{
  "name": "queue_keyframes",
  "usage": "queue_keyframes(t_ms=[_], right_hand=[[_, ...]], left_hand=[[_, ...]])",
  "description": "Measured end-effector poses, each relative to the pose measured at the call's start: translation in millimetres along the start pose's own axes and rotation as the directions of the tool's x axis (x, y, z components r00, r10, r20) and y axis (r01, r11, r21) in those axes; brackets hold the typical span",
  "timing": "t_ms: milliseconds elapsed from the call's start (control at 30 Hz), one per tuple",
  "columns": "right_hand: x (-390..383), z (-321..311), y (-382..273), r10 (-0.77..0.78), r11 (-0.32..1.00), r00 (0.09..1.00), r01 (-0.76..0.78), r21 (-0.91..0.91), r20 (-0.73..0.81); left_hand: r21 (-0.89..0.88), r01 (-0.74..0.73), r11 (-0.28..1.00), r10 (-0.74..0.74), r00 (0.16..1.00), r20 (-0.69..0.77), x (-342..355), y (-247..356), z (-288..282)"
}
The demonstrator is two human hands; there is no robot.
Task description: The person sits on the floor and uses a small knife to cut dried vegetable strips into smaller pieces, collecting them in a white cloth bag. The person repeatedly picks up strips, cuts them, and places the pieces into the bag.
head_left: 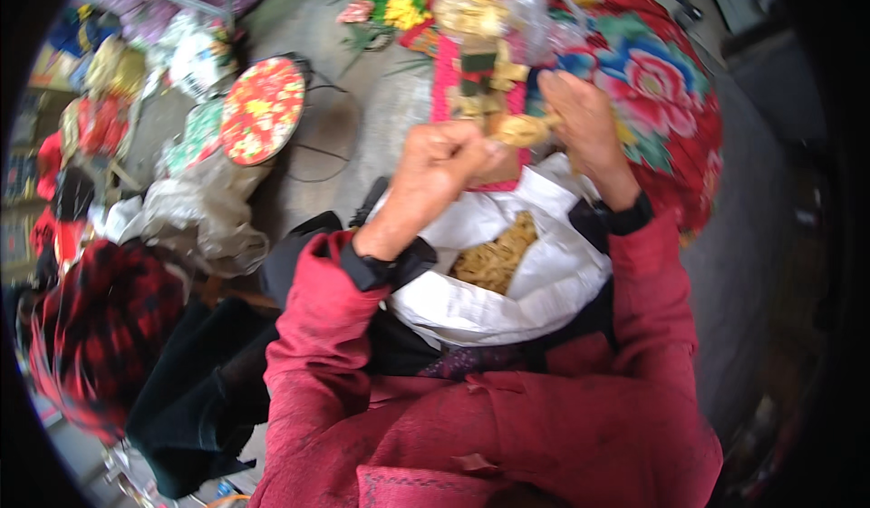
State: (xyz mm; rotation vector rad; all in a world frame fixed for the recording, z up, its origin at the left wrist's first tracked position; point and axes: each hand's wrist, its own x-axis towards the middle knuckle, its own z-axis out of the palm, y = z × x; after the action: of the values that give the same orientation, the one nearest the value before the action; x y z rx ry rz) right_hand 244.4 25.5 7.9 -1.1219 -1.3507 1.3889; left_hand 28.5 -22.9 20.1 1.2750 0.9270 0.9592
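Observation:
A golden-tan piece (522, 131), puffed and blurred, is stretched between my two hands above a white sack; its exact kind is unclear. My left hand (441, 165) pinches its left end between thumb and bent fingers. At the other end, my right hand (589, 127) has its fingers closed on it. Below, the open white sack (453, 301) sits on my lap with a heap of tan, curled pieces (498, 256) in it. Just beyond my hands lies a bright pink strip (444, 77) bearing stacked tan and dark green pieces (478, 66).
A clear plastic bag (535, 19) with pale yellow pieces lies farther out. Red flowered cloth (657, 87) covers the right side. To the left stand a round flowered stool seat (264, 109), crumpled plastic bags (204, 209) and a red-black checked cloth (109, 327). Artificial flowers (403, 11) lie at the far side.

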Motion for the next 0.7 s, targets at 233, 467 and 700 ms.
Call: queue_keyframes(t_ms=[233,467,700], right_hand=[[2.8,1.9,-4.4,-0.067,0.986,0.983,0.039,-0.162,-0.171],[-6.3,18.0,0.4,-0.199,0.921,0.980,0.193,-0.337,0.019],[0.5,9.5,-3.1,-0.328,0.784,0.944,0.255,-0.566,-0.029]], left_hand=[[0.524,0.073,0.848,-0.001,0.991,-0.137,6.1,13.4,-4.5],[0.207,-0.329,0.922,0.331,0.943,0.022,15.0,-10.7,21.5],[0.172,-0.224,0.959,0.234,0.972,-0.038,8.8,-12.7,17.2]])
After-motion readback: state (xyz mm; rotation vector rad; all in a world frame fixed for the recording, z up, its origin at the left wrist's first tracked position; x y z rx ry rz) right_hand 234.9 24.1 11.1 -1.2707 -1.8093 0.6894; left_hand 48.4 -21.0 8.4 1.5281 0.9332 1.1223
